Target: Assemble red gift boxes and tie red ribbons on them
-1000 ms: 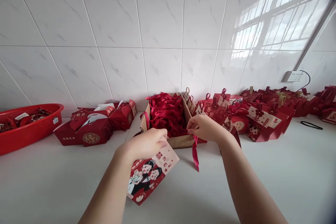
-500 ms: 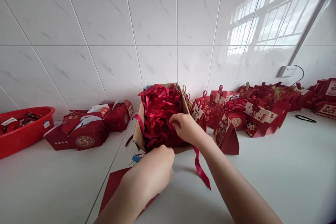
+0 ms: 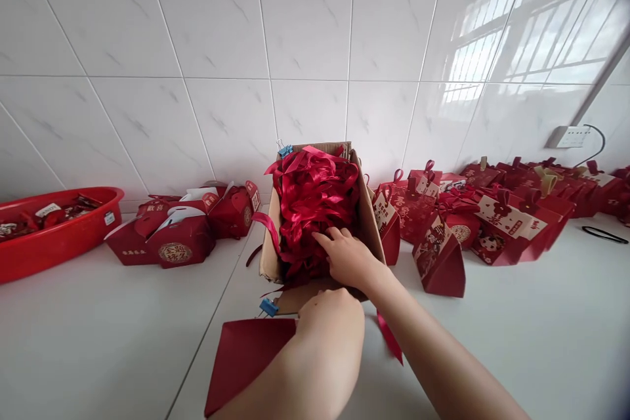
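A cardboard box (image 3: 367,210) stands against the tiled wall, filled with shiny red ribbons (image 3: 315,193). My right hand (image 3: 347,256) reaches over its front right side, fingers spread and touching the ribbons. At the front flap, my left hand (image 3: 332,315) is closed on the cardboard, knuckles up, with most fingers hidden from view. Beneath my left forearm lies a dark red folded paper box (image 3: 246,351), partly covered. A loose ribbon (image 3: 388,338) hangs out below my right wrist. One blue binder clip (image 3: 268,307) sits at the front left flap.
On the left are a red basin (image 3: 63,239) holding small packets and several red gift boxes (image 3: 182,243). To the right stand many red gift bags (image 3: 502,223), one small bag (image 3: 440,259) nearest. A black loop (image 3: 604,235) lies far right, below a wall socket (image 3: 571,136).
The view has shifted left. My right hand has opened from a pinch and spread over the ribbons. My left hand has moved right against the front flap, and the box tips more towards me.
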Demonstrator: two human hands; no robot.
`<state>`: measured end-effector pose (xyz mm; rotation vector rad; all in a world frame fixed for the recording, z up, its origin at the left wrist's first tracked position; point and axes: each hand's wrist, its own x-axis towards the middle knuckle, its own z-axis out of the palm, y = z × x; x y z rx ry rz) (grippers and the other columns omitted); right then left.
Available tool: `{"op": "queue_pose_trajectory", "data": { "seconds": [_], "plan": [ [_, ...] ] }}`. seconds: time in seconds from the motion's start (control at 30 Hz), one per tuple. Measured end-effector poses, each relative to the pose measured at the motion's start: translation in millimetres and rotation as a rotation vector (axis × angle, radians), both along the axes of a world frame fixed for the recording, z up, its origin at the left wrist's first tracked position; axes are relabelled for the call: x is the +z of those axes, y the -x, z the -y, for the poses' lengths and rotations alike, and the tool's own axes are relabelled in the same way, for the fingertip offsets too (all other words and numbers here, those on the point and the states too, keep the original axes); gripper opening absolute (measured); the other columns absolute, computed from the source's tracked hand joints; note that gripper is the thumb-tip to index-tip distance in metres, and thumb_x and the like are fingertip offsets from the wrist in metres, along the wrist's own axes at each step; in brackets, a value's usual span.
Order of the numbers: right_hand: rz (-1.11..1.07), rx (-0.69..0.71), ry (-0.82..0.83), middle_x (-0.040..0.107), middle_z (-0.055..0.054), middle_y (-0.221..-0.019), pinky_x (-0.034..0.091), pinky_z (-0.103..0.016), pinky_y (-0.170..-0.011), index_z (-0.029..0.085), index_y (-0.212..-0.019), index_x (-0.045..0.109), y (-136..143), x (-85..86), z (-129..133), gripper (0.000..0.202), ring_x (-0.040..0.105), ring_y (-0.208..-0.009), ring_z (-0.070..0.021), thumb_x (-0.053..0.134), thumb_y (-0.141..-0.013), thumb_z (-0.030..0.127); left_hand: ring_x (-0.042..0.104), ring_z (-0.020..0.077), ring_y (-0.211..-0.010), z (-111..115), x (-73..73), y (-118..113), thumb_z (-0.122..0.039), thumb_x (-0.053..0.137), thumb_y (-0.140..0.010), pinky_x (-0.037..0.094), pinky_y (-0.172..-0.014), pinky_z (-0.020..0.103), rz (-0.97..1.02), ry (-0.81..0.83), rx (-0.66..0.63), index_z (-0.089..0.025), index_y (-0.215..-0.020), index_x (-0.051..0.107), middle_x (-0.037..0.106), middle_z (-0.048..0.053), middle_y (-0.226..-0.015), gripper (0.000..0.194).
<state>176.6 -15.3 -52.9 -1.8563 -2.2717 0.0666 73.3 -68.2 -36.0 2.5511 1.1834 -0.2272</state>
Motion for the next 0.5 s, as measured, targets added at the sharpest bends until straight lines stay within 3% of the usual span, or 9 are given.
{"op": "queue_pose_trajectory", "data": {
  "seconds": [0.13, 0.27, 0.4, 0.5],
  "plan": [
    [-0.014, -0.038, 0.042, 0.052, -0.018, -0.13, 0.045, -0.037, -0.092, 0.015, -0.131, 0.055, -11.8, 4.0, -3.2, 0.054, 0.055, -0.113, -0.0288, 0.046, -0.079, 0.003, 0.062, 0.0212, -0.103, -7.4, -6.7, -13.1, -0.032, 0.059, -0.092, 0.055, -0.085, 0.039, -0.056, 0.088, 0.05, -0.019, -0.118, 0.059, 0.061, 0.009, -0.12, 0.029],
    [-0.027, -0.117, 0.102, 0.05, -0.025, -0.131, 0.046, -0.038, -0.09, 0.008, -0.123, 0.058, -18.2, 0.3, -7.2, 0.046, 0.061, -0.108, -0.0289, 0.051, -0.079, 0.003, 0.061, 0.0214, -0.105, -6.2, -14.8, -13.2, -0.031, 0.059, -0.092, 0.054, -0.087, 0.039, -0.053, 0.114, 0.063, -0.022, -0.117, 0.06, 0.06, 0.009, -0.123, 0.027],
    [-0.044, -0.129, 0.141, 0.065, -0.018, -0.114, 0.05, -0.034, -0.082, 0.007, -0.105, 0.066, -15.3, -7.7, -9.8, 0.028, 0.066, -0.094, -0.0237, 0.059, -0.078, 0.005, 0.062, 0.022, -0.105, -6.3, -17.8, -12.7, -0.03, 0.06, -0.092, 0.054, -0.086, 0.039, -0.05, 0.118, 0.071, -0.021, -0.117, 0.06, 0.061, 0.01, -0.122, 0.027],
    [-0.103, -0.137, 0.054, 0.07, -0.018, -0.102, 0.05, -0.031, -0.078, 0.009, -0.093, 0.07, -14.6, -2.3, -8.8, 0.018, 0.068, -0.092, -0.0249, 0.058, -0.079, 0.007, 0.061, 0.0217, -0.106, -9.6, -18.4, -14.8, -0.03, 0.059, -0.092, 0.054, -0.086, 0.038, -0.035, 0.111, 0.064, -0.023, -0.116, 0.061, 0.061, 0.009, -0.122, 0.025]
  ]
}}
